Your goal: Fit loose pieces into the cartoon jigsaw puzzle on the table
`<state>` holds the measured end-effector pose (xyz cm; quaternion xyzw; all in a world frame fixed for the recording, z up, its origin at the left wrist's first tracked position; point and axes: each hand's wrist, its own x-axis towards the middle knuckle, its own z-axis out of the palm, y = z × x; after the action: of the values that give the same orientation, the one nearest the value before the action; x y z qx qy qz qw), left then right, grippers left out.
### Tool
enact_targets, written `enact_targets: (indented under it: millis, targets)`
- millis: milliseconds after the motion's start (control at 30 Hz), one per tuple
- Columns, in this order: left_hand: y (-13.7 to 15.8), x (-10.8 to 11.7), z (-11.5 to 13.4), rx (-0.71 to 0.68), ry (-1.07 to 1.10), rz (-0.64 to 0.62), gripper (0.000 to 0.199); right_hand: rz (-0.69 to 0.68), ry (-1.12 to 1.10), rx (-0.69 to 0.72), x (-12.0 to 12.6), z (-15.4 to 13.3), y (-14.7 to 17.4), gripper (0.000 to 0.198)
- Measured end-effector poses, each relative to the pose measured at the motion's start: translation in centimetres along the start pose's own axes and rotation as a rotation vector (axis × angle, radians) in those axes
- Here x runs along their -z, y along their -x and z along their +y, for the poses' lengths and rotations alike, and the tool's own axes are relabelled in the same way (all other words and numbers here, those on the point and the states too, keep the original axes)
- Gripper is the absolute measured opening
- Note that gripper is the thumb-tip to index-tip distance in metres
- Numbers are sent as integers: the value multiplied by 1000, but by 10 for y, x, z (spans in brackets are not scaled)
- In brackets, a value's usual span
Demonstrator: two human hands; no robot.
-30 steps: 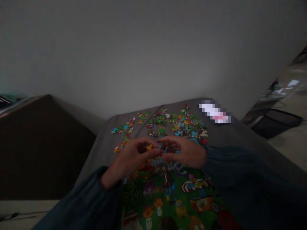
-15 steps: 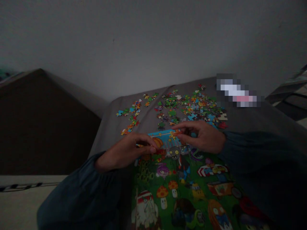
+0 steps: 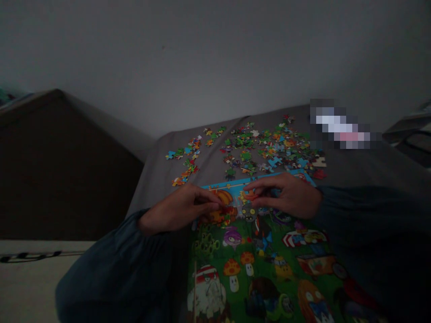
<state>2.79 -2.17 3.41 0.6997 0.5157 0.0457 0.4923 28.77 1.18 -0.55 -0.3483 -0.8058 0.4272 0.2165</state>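
Fingers [image 3: 204,196] of 2 hands, closely pinched above a cartoon puzzle picture [image 3: 249,278].
Gray wall [image 3: 202,58] stands behind gray cloth [image 3: 151,172]; on its near part lies the picture, blue along its far edge, green below, 2 orange-capped mushrooms [image 3: 239,269] among its figures. Right hand [image 3: 291,195] keeps a narrow gap beside an orange patch; left hand [image 3: 178,207] has thumb and forefinger nearly meeting. I cannot tell whether either grips a piece. Pixelation at far right hides any lettering there. Loose pieces [image 3: 245,155] lie scattered beyond the picture.
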Motion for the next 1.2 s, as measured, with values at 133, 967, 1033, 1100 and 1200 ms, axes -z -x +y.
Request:
enact_targets:
  millis: [133,967,1033,1100,1200]
  targets:
    - [0,4,-3,-54,-41,-18,23,-43,-3,-19,0,1,1,33]
    - [-9,5,-21,-103,29,81,23,-32,106,38,-3,1,0,31]
    - [-10,4,-20,-94,10,97,24,-29,105,40,-3,1,0,32]
    - [-9,4,-18,-86,-34,130,24,-22,101,49,-3,2,0,32]
    - [-9,4,-16,-91,-115,168,22,-18,105,66,-4,3,1,32]
